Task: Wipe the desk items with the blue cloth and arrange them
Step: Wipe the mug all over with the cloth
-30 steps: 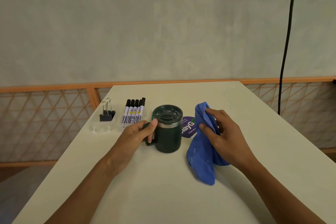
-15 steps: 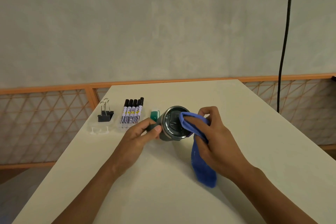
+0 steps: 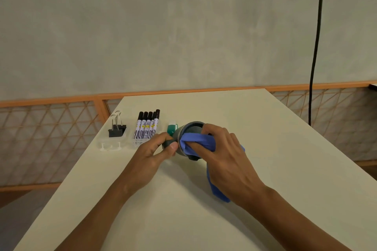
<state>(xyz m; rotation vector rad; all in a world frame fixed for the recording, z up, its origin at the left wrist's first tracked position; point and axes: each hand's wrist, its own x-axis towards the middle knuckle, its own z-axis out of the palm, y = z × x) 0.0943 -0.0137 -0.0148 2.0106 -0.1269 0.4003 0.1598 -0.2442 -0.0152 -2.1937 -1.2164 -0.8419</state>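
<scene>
Blue cloth (image 3: 195, 140) over tilted mug (image 3: 192, 127), markers (image 3: 147, 126) beside

You have one view only, a wide-angle camera on your head; it looks forward and down along the desk (image 3: 275, 132) from its near end; your left hand (image 3: 149, 155) and right hand (image 3: 226, 161) sit close below the lens, mid-frame, reaching in from the bottom edge; the wall (image 3: 183, 26) ahead fills the upper half.
</scene>
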